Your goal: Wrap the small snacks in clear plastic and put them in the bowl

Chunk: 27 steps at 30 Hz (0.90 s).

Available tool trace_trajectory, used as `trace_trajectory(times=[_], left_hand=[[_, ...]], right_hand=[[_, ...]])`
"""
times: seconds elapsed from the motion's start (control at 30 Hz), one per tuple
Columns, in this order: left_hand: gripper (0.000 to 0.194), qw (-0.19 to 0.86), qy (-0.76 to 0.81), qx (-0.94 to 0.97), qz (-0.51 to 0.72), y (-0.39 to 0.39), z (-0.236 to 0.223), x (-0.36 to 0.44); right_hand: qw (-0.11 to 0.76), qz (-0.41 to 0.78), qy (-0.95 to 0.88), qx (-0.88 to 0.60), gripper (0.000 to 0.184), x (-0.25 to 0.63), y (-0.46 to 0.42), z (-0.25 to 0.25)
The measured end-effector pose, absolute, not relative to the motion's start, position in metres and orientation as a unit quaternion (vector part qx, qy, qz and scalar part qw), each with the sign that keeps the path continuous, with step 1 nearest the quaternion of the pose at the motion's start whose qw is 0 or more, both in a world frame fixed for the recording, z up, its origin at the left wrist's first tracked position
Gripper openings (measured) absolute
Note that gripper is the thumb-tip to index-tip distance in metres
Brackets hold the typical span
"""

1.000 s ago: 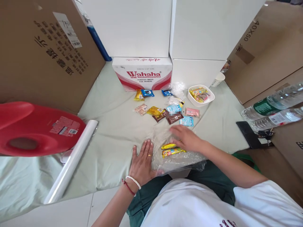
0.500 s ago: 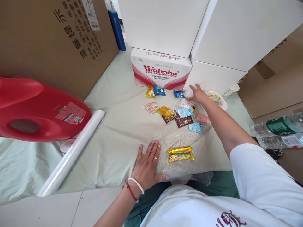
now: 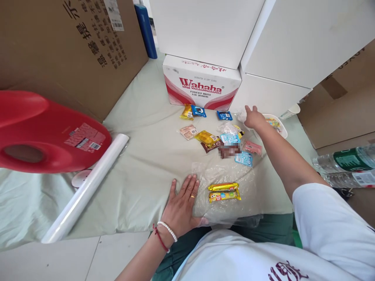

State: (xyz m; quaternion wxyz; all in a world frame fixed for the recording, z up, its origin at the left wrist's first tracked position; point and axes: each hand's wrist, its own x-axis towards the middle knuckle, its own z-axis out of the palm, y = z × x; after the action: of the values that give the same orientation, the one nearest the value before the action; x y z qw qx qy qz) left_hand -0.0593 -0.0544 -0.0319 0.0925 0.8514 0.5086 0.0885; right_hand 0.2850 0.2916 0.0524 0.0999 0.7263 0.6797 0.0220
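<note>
My left hand (image 3: pixel 181 203) lies flat with fingers spread, at the left edge of a sheet of clear plastic film (image 3: pixel 249 183). Two yellow-wrapped snack bars (image 3: pixel 224 192) rest side by side on that film. Farther off, my right hand (image 3: pixel 254 118) has its fingers around a crumpled piece of clear plastic (image 3: pixel 241 115); its fingertips are partly hidden. Close by are a blue snack packet (image 3: pixel 224 115), a clear wrapped packet (image 3: pixel 227 128), a pink packet (image 3: pixel 252 148) and a light-blue packet (image 3: pixel 243 159). A yellow packet (image 3: pixel 206 137) overlaps a brown one.
A Wahaha carton (image 3: pixel 202 84) stands at the back under white boxes (image 3: pixel 205 29). A white tray (image 3: pixel 283 130) with snacks and a paper cup (image 3: pixel 290 112) sit to the right. On the left are a red jug (image 3: pixel 55 132) and a white film roll (image 3: pixel 88 187). Plastic bottles (image 3: pixel 348 160) lie far right.
My right hand has moved slightly right, and the crumpled clear plastic has moved with it, away from the blue packet. My left hand stays put on the film's edge. The view has shifted slightly.
</note>
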Motion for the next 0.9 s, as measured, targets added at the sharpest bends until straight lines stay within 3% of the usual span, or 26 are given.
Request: trace_trajectory(times=[0.07,0.17,0.33,0.43,0.6,0.8,0.9], left_hand=[[0.097,0.098,0.507,0.852,0.089,-0.054,-0.032,-0.059],[0.096,0.104,0.51,0.849,0.088,-0.054,-0.031,-0.059],[0.095,0.089,0.509,0.853,0.077,-0.053,-0.029,-0.059],[0.094,0.084,0.508,0.855,0.07,-0.053,-0.029,-0.059],[0.092,0.088,0.51,0.853,0.072,-0.053,-0.03,-0.06],[0.095,0.077,0.509,0.855,0.071,-0.054,-0.032,-0.06],[0.098,0.067,0.505,0.858,0.067,-0.054,-0.032,-0.059]], right_hand=[[0.069,0.044,0.679,0.729,0.084,0.271,0.283,0.066],[0.039,0.02,0.743,0.668,0.057,0.246,0.261,0.079],[0.109,-0.119,0.812,0.561,0.048,0.216,0.234,0.069],[0.044,-0.079,0.797,0.597,0.037,0.222,0.241,0.065],[-0.115,0.052,0.731,0.671,0.045,0.258,0.278,0.066],[0.067,-0.031,0.724,0.686,0.044,0.263,0.286,0.042],[0.009,0.01,0.717,0.697,0.048,0.246,0.269,0.047]])
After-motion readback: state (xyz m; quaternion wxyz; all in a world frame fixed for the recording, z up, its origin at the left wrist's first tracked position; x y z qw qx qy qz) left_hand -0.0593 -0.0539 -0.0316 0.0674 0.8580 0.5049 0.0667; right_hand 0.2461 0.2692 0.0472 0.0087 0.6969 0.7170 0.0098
